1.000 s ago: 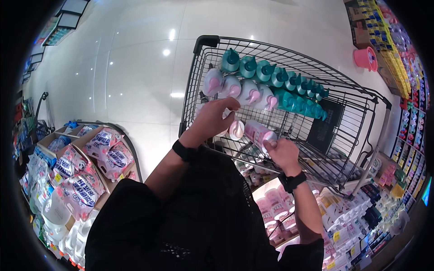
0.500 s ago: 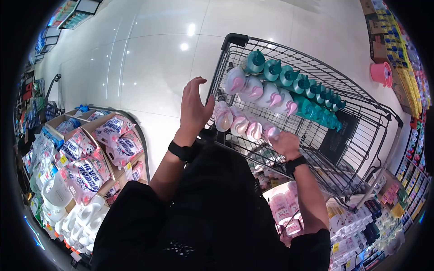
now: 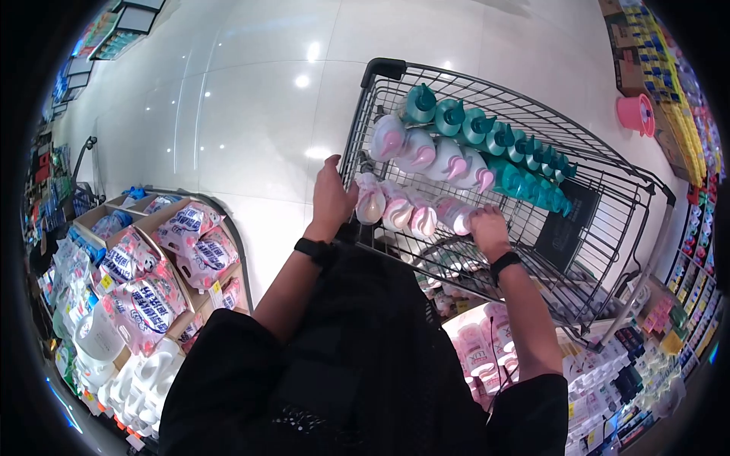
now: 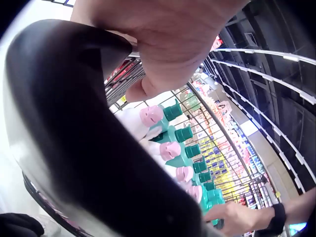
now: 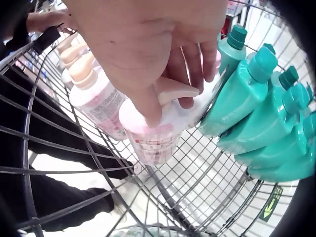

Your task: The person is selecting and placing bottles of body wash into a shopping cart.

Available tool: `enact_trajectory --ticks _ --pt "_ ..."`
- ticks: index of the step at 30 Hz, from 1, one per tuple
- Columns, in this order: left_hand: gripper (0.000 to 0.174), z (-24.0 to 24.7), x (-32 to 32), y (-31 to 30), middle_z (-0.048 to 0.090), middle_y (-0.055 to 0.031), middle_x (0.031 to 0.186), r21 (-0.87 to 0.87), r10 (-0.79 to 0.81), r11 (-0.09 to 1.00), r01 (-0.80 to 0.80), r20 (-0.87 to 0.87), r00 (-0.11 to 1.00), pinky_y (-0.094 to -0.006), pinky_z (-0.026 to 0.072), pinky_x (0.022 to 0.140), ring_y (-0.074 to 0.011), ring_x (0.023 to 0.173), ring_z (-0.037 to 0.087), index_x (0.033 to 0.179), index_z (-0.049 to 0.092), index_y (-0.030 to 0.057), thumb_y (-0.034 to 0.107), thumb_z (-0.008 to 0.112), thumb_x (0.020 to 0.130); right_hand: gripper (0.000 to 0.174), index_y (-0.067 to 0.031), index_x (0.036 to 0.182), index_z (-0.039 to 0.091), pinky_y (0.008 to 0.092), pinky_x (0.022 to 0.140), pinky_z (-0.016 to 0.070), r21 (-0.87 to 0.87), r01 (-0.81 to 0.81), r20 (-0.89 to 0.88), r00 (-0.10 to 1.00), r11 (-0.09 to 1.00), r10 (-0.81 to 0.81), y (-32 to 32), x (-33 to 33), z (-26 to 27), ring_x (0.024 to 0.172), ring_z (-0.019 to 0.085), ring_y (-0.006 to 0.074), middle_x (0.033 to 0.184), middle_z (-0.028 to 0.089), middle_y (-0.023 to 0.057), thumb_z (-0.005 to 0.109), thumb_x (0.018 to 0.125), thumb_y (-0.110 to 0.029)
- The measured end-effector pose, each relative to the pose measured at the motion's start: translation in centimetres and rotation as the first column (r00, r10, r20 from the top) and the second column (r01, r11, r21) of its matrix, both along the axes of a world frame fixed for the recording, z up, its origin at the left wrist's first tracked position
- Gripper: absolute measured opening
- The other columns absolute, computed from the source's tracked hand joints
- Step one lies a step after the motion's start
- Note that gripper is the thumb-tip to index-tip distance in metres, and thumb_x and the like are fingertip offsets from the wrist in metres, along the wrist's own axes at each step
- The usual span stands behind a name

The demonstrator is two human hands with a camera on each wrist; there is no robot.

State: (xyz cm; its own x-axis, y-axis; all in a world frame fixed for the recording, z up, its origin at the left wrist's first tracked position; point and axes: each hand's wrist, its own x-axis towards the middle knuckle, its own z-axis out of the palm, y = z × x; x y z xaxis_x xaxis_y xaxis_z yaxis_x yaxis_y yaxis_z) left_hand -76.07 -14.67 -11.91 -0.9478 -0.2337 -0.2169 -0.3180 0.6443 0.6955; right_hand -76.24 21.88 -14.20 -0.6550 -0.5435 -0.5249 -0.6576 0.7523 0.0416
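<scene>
My right hand [image 3: 489, 229] grips the top of a pink-and-white pump bottle [image 3: 455, 215] in the wire cart; the right wrist view shows thumb and fingers around the neck of this bottle [image 5: 152, 129]. It ends a row of similar bottles with cream pumps [image 3: 397, 206]. My left hand [image 3: 331, 199] is at the cart's near left edge with the fingers raised and relaxed, near the row's left end. White bottles with pink pumps [image 3: 419, 150] and green bottles [image 3: 477, 126] stand farther back.
The wire cart [image 3: 525, 99] has a dark panel [image 3: 567, 226] at its right. Bagged goods [image 3: 151, 302] fill a bin at the left. Shelves of pink bottles [image 3: 477, 352] lie below the cart. A pink bucket [image 3: 635, 115] stands on the floor [image 3: 258, 114] at the upper right.
My left hand has moved from over the bottles to the cart's left edge. The right hand's bottle, tilted a second ago, has moved into line with the near row.
</scene>
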Motion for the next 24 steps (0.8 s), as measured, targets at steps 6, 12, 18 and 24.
enact_trajectory --ticks 6,12,18,24 --pt "0.053 0.3 -0.2 0.0 0.061 -0.0258 0.114 -0.044 0.007 0.999 -0.005 0.039 0.999 -0.0472 0.0478 0.089 -0.0422 0.104 0.058 0.127 0.045 -0.0020 0.009 0.068 0.081 0.059 0.0013 0.122 0.049 0.0459 0.082 0.0549 -0.111 0.784 0.098 0.620 0.611 -0.778 0.0 3.6 -1.8 0.095 0.068 0.0329 0.093 0.068 0.0195 0.076 0.071 -0.012" --pt "0.051 0.6 -0.3 0.5 0.063 -0.0249 0.111 -0.096 0.027 0.995 -0.024 0.027 0.999 -0.0476 0.0485 0.086 -0.0417 0.102 0.060 0.126 0.046 -0.0012 0.012 0.068 0.081 0.048 0.0119 0.100 0.058 0.0317 0.049 0.0562 0.156 0.982 0.573 -0.181 -0.110 -0.800 1.3 1.3 -1.7 0.056 0.066 0.0223 0.079 0.069 0.0158 0.073 0.084 -0.030" --pt "0.048 0.2 -0.8 -1.4 0.065 -0.0255 0.104 -0.073 0.037 0.997 -0.033 0.054 0.998 -0.0491 0.0497 0.082 -0.0424 0.098 0.061 0.123 0.047 -0.0020 0.012 0.067 0.081 0.044 0.0115 0.086 0.065 0.0336 0.049 0.0580 0.244 0.949 0.612 -0.311 -0.200 -0.727 -1.1 0.1 -1.2 0.056 0.069 0.0238 0.074 0.070 0.0177 0.072 0.086 -0.032" --pt "0.044 0.5 -1.5 -1.9 0.065 -0.0249 0.097 -0.081 0.033 0.996 -0.028 0.053 0.998 -0.0501 0.0495 0.078 -0.0425 0.093 0.062 0.119 0.049 -0.0023 0.011 0.066 0.081 0.045 0.0120 0.077 0.066 0.0341 0.049 0.0579 0.146 0.978 0.548 0.043 0.146 -0.835 -4.2 -0.5 -0.2 0.051 0.069 0.0222 0.067 0.070 0.0174 0.073 0.080 -0.032"
